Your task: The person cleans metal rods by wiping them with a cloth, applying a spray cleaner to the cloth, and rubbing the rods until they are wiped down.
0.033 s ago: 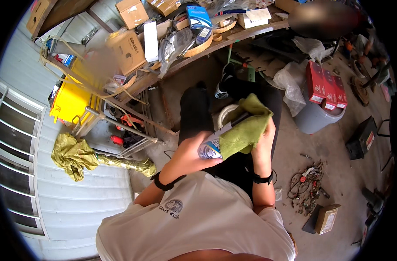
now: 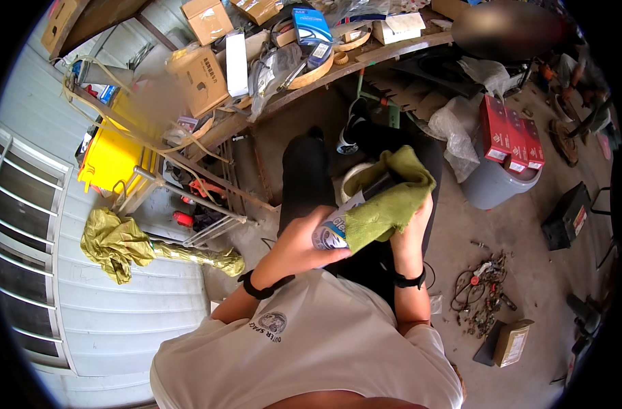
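Observation:
My left hand (image 2: pixel 301 238) is wrapped round the lower end of a spray can (image 2: pixel 331 232) with a white and blue label, held tilted over my lap. Bunched about the can's upper part is a green cloth (image 2: pixel 386 213). My right hand (image 2: pixel 410 232) grips that cloth from the right side, its fingers mostly hidden under the fabric. Between the cloth's folds a dark part (image 2: pixel 378 185) shows. Just behind, a pale round rim (image 2: pixel 349 183) peeks out; I cannot make out what it belongs to.
A cluttered workbench (image 2: pixel 277 109) with boxes runs across the far side. To the right stands a grey bucket (image 2: pixel 495 185) carrying red boxes (image 2: pixel 505 133). Small metal parts (image 2: pixel 481 293), an open carton (image 2: pixel 513 343) and a black battery-like box (image 2: pixel 565 217) lie on the floor.
The cloth's upper edge has opened out and shifted slightly right, showing more of the dark part inside. My right hand has moved a little with it; my left hand keeps its grip.

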### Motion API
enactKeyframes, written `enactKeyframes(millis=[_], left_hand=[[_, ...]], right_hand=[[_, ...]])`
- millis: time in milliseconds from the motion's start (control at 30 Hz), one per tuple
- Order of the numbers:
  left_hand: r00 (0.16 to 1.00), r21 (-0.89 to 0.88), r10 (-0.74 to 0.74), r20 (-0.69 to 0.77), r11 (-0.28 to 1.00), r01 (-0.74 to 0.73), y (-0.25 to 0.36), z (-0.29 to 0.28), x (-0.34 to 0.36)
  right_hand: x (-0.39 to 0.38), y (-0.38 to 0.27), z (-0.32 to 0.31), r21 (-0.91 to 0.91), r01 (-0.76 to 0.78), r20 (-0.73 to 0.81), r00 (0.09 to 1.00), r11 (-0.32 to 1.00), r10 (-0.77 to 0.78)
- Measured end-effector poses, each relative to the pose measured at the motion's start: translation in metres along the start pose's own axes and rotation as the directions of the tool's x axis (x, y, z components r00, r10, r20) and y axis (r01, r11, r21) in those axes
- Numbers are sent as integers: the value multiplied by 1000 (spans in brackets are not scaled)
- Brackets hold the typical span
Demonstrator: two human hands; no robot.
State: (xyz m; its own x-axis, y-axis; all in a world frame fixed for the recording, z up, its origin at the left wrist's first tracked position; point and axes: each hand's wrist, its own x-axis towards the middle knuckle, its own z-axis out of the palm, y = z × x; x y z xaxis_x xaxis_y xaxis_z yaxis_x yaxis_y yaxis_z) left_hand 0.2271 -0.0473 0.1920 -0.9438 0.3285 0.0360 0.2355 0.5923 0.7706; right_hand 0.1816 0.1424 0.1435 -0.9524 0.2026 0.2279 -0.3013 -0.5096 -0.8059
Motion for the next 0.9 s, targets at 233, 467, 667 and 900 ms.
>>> enactKeyframes(millis=[233, 467, 667, 900], left_hand=[[979, -629, -61, 195, 758, 172, -8, 22, 3], [974, -315, -129, 184, 931, 183, 1, 20, -4], [994, -282, -37, 100, 957, 64, -5, 23, -4], [994, -324, -53, -100, 946, 17, 1, 35, 0]], right_hand=[[-40, 45, 0, 257, -205, 123, 976, 944, 179], [-10, 22, 3, 151, -31, -88, 995, 988, 44], [-19, 28, 3, -120, 118, -190, 972, 986, -139], [-30, 66, 3, 313, -269, 102, 963, 911, 250]])
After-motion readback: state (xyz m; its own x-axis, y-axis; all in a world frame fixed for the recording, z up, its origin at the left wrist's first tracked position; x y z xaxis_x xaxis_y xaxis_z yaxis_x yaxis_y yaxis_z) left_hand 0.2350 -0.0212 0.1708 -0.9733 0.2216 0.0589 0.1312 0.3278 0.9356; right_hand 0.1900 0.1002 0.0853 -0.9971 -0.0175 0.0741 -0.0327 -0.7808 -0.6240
